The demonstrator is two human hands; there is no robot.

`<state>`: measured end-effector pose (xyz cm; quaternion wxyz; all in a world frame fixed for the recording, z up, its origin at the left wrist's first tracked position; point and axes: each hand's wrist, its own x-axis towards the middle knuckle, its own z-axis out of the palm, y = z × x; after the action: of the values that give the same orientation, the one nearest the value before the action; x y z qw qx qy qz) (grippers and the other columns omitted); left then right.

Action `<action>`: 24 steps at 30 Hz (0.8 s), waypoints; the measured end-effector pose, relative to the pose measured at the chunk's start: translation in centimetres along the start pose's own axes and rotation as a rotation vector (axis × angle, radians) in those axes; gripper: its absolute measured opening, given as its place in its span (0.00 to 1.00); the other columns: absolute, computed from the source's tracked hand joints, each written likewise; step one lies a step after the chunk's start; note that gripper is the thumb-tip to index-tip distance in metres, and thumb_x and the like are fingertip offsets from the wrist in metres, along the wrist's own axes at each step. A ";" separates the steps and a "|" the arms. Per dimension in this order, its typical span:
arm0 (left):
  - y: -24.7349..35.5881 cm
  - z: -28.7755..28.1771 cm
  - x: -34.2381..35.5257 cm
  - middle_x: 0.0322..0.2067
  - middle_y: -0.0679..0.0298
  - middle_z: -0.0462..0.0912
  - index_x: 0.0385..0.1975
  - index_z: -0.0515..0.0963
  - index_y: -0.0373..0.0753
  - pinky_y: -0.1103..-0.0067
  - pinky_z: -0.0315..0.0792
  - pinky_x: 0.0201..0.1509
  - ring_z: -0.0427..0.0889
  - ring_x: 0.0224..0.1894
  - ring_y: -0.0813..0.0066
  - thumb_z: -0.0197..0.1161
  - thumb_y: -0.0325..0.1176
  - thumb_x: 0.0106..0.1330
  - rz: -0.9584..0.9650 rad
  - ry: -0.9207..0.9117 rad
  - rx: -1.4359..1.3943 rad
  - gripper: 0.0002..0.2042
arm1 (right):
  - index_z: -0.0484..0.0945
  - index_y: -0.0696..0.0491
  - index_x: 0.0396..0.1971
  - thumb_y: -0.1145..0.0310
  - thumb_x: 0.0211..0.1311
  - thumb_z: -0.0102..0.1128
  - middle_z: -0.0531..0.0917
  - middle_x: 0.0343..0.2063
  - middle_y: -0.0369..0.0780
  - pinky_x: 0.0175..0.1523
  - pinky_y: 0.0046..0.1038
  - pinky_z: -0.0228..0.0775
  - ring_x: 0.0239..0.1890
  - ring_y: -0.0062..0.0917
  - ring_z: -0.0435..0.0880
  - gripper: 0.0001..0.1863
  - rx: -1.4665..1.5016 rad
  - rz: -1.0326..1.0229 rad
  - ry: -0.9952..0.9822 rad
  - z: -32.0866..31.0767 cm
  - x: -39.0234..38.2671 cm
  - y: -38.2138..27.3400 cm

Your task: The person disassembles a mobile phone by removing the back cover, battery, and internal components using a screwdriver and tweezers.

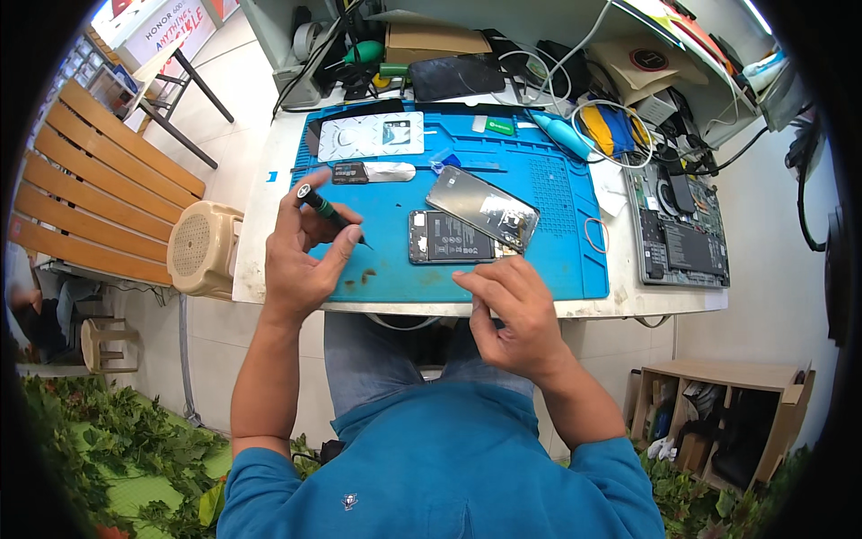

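Note:
In my left hand (301, 260) is a slim screwdriver (328, 210) with a black and green handle, its thin tip pointing down toward the mat. My right hand (516, 310) hovers at the mat's front edge, fingers bent and apart, with nothing visible in them. Just beyond those fingers lies an opened phone (449, 237) with its black battery exposed. A loose phone screen panel (483, 205) rests at a slant over the phone's upper right part. Everything sits on a blue repair mat (386, 278).
A white patterned plate (371, 136) and a small battery-like part (373, 172) lie farther back. At the back stands a dark phone (456, 78) among cables. An opened laptop (681, 225) is on the right, a beige stool (205, 248) on the left.

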<state>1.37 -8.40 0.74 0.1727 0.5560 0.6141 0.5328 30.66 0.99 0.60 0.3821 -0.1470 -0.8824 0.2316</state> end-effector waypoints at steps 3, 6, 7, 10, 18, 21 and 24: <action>0.8 1.7 0.3 0.47 0.54 0.90 0.90 0.45 0.40 0.74 0.89 0.55 0.94 0.46 0.71 0.74 0.20 0.74 0.041 0.033 -0.254 0.51 | 0.89 0.58 0.51 0.85 0.51 0.70 0.86 0.39 0.42 0.45 0.40 0.76 0.40 0.38 0.84 0.24 -0.104 0.009 0.053 2.4 -1.0 1.3; 0.0 3.2 0.5 0.47 0.54 0.90 0.89 0.47 0.40 0.74 0.89 0.55 0.94 0.46 0.72 0.76 0.20 0.73 0.170 -0.005 -0.208 0.51 | 0.88 0.59 0.51 0.83 0.54 0.72 0.85 0.38 0.42 0.44 0.39 0.75 0.38 0.38 0.83 0.21 -0.117 0.017 0.101 3.4 -1.3 1.6; -0.2 3.4 0.6 0.47 0.54 0.90 0.88 0.48 0.40 0.75 0.89 0.55 0.94 0.45 0.72 0.76 0.20 0.73 0.217 -0.016 -0.152 0.50 | 0.88 0.59 0.51 0.82 0.55 0.72 0.84 0.37 0.42 0.44 0.40 0.75 0.37 0.38 0.83 0.20 -0.108 0.026 0.110 3.5 -1.4 1.6; -1.0 4.3 0.6 0.48 0.54 0.90 0.88 0.49 0.39 0.75 0.89 0.54 0.94 0.45 0.73 0.76 0.21 0.74 0.211 -0.003 -0.200 0.49 | 0.88 0.59 0.51 0.82 0.57 0.73 0.85 0.38 0.43 0.44 0.41 0.75 0.37 0.38 0.83 0.20 -0.077 0.074 0.124 3.4 -1.6 1.8; -1.4 4.8 0.2 0.49 0.53 0.90 0.88 0.49 0.40 0.75 0.89 0.55 0.94 0.47 0.72 0.77 0.20 0.73 0.182 0.019 -0.223 0.49 | 0.88 0.60 0.54 0.76 0.61 0.73 0.80 0.35 0.42 0.45 0.39 0.72 0.37 0.37 0.80 0.19 -0.179 0.099 0.028 3.5 -0.7 1.2; -1.7 5.1 0.3 0.50 0.53 0.90 0.87 0.50 0.40 0.75 0.89 0.56 0.94 0.47 0.72 0.77 0.19 0.73 0.223 -0.022 -0.197 0.49 | 0.88 0.59 0.56 0.76 0.63 0.73 0.80 0.35 0.42 0.46 0.39 0.73 0.38 0.37 0.81 0.21 -0.207 0.125 -0.019 3.4 -0.8 1.0; -2.0 5.4 0.4 0.50 0.53 0.90 0.87 0.51 0.40 0.75 0.89 0.55 0.94 0.47 0.72 0.77 0.18 0.73 0.261 -0.041 -0.180 0.48 | 0.89 0.59 0.57 0.76 0.63 0.73 0.80 0.35 0.41 0.46 0.39 0.72 0.38 0.37 0.81 0.21 -0.204 0.115 -0.013 3.5 -0.8 1.3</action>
<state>4.58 -5.26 -2.77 0.1638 0.6241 0.4827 0.5922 28.69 0.69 -2.71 0.3454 -0.2341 -0.8941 0.1629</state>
